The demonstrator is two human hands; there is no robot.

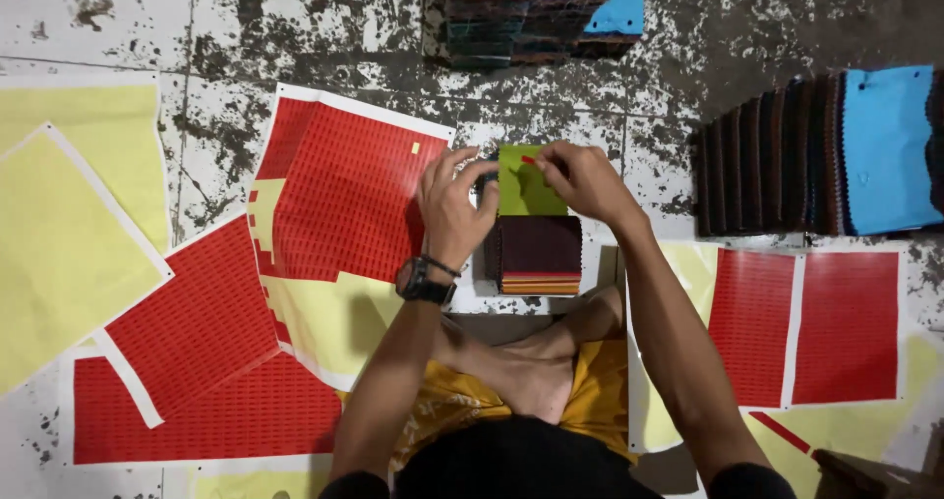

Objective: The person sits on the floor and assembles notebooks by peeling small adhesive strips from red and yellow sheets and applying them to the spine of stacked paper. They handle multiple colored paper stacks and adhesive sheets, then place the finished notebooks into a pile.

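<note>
Seen from above, a person sits cross-legged on a stained tile floor [324, 27] with both hands raised over a small pile of fabric swatches [539, 253] that rests at twelve o'clock from the knees. The left hand [454, 207] is closed on the left edge of a green swatch [526, 184], steadying it flat on top of that pile, while the right hand [580, 179] pinches a small red sticker [529, 160] at the swatch's upper edge, thumb and forefinger pressed together; the grip looks suited to setting the sticker down square. The two hands sit close together, touching only the swatch and the sticker. A dark watch [423, 285] wraps the left wrist. At nine o'clock from the hands lies a red sticker sheet [339, 199], partly stripped to its yellow backing, placed within easy reach, seemingly as the supply. More red sheets [197, 381] and bare yellow backing sheets [69, 224] fan out toward eight and nine o'clock, and two full red sheets [801, 327] lie at four o'clock. No box or tray is in view: swatches are kept in loose stacks instead, one blue-topped stack [536, 12] at twelve o'clock and a fanned row with a blue cover [826, 155] at two o'clock.
</note>
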